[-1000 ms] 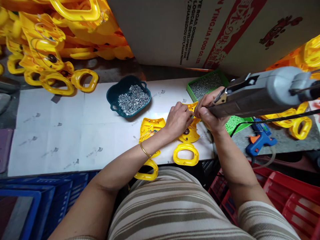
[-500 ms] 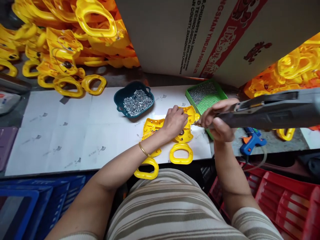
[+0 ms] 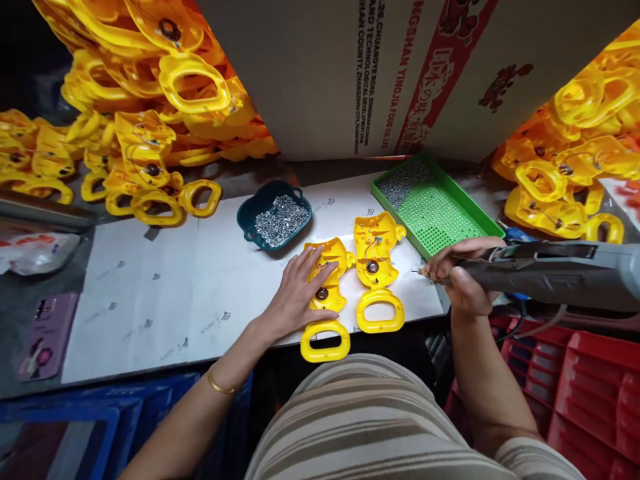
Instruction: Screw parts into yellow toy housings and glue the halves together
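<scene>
My left hand [image 3: 295, 290] lies with fingers spread on the left yellow plastic toy shell [image 3: 333, 300], which has a ring handle [image 3: 325, 341] at its near end. Just right of it is a second yellow shell [image 3: 376, 250], its inside facing up with wires and a round dark part showing. My right hand [image 3: 467, 273] is wrapped round the front of a grey electric screwdriver [image 3: 545, 270]. The thin bit points left, apart from the right-hand shell. Screws fill much of a dark teal basin [image 3: 243, 213] beyond my left hand.
A green perforated tray [image 3: 450, 207] with small screws stands at the back right. Yellow shells [image 3: 195, 83] are heaped left and right of a large carton [image 3: 320, 80]. A purple phone [image 3: 49, 337] lies far left; blue crates [image 3: 115, 413] and a red crate [image 3: 590, 393] flank me below.
My left hand has moved left and down from the right shell onto the left one, fingers now spread. The screwdriver has drawn back from the right shell. The whole view has shifted.
</scene>
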Demonstrator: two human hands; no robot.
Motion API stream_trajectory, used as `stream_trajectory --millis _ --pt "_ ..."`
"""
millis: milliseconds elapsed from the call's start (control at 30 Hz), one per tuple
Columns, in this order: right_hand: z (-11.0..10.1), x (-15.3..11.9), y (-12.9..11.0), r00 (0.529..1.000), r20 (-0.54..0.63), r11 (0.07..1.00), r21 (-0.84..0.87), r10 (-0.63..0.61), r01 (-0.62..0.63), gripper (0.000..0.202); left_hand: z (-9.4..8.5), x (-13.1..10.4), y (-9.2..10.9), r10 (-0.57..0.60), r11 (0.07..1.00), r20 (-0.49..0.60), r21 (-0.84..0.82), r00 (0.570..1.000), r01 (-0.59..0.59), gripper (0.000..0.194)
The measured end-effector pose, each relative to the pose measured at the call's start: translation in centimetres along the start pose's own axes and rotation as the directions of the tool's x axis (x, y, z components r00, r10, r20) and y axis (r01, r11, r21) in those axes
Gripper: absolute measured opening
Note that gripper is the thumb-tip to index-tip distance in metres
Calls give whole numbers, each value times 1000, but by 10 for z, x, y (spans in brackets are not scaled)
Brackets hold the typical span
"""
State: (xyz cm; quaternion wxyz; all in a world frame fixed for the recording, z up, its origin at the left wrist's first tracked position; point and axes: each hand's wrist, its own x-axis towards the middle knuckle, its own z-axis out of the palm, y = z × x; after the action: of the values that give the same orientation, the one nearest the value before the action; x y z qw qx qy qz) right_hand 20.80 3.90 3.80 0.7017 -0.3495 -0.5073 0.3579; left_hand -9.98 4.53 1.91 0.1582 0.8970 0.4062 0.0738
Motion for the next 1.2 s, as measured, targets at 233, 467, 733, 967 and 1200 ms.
stream_trajectory --millis 233,467,733,967,1200 --pt "1 -11 -11 998 50 999 26 -31 30 27 14 33 5 14 1000 -164 -16 986 -17 89" --pt "-9 -20 -32 1000 20 1000 -12 18 -18 27 -38 40 -80 -305 929 -423 66 853 364 38" --pt "-7 -27 -24 999 22 999 -23 27 -27 27 -52 68 -119 -364 927 -32 86 931 365 43" --pt "-16 -30 -24 996 73 995 -97 46 -39 29 -47 64 -108 -379 912 -310 38 872 409 39" --pt "-10 -26 -24 996 88 999 -53 -7 11 30 -43 62 -111 -358 919 -289 58 888 389 34"
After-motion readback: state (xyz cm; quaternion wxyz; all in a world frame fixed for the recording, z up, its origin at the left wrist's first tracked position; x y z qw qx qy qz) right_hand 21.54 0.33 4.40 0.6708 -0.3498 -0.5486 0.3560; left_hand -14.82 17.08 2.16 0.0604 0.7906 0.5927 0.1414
